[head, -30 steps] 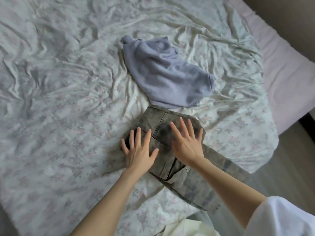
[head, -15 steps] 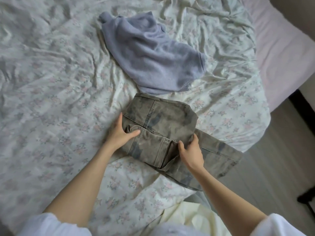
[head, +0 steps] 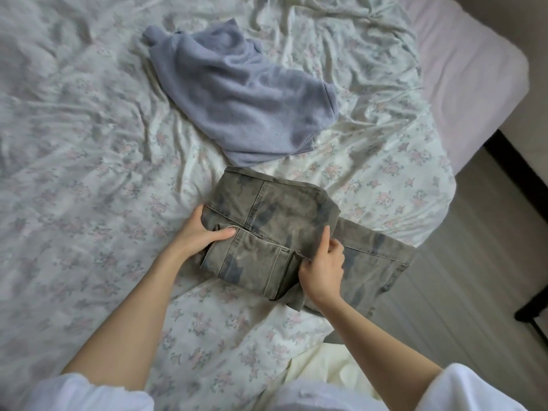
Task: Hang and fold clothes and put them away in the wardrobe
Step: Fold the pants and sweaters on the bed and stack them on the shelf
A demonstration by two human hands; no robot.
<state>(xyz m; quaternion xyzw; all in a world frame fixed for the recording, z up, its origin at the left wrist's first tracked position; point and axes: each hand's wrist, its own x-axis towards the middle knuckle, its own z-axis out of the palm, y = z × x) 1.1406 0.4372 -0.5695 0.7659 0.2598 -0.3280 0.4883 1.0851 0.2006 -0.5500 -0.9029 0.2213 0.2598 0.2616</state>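
On the bed: our folded trousers sit on the floral sheet, one leg end trailing off the edge on the right.
Grip: left hand pinches the left side of the bundle, thumb on top, fingers tucked under; right hand curls round the folded right edge.
Handling: we reckon it's stiff-ish denim, decent weight, not slippery, so the fold should hold. Best taken from both sides, fingers underneath.
Looks: washed-out olive grey, dark blotches, visible seams and a pocket.
Nearby: blue-grey sweater just beyond, crumpled, maybe fleece, hard to tell.
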